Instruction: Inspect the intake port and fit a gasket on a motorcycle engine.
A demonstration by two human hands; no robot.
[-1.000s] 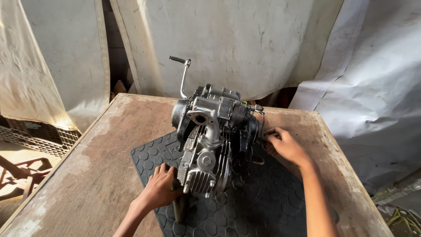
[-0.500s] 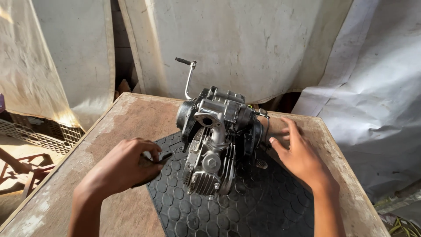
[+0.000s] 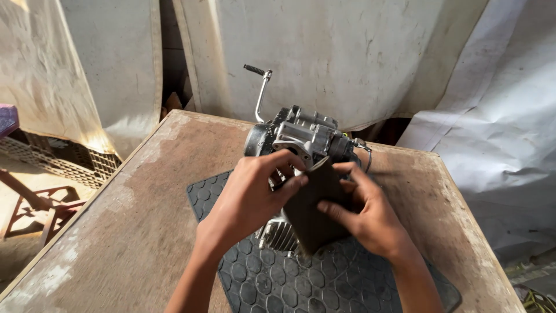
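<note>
A small grey metal engine [image 3: 304, 136] with a bent kick lever [image 3: 262, 93] stands on a black rubber mat [image 3: 278, 278] on a worn wooden table [image 3: 116, 220]. Just in front of the engine I hold a dark flat sheet [image 3: 315, 217] between both hands. My left hand [image 3: 249, 200] pinches its upper left edge with thumb and fingers. My right hand [image 3: 368, 217] grips its right side, fingers spread over the face. The sheet and hands hide the engine's lower middle; only some cooling fins [image 3: 278, 235] show below.
Dirty white tarpaulins [image 3: 347, 52] hang behind and to the right of the table. A wire-mesh crate [image 3: 63, 162] and a reddish metal frame [image 3: 35, 208] stand on the floor at the left. The table's far and right edges lie close to the engine.
My left hand has lifted a dark flat sheet from the mat left of the engine. Both hands have come together in front of the engine and now hold the sheet.
</note>
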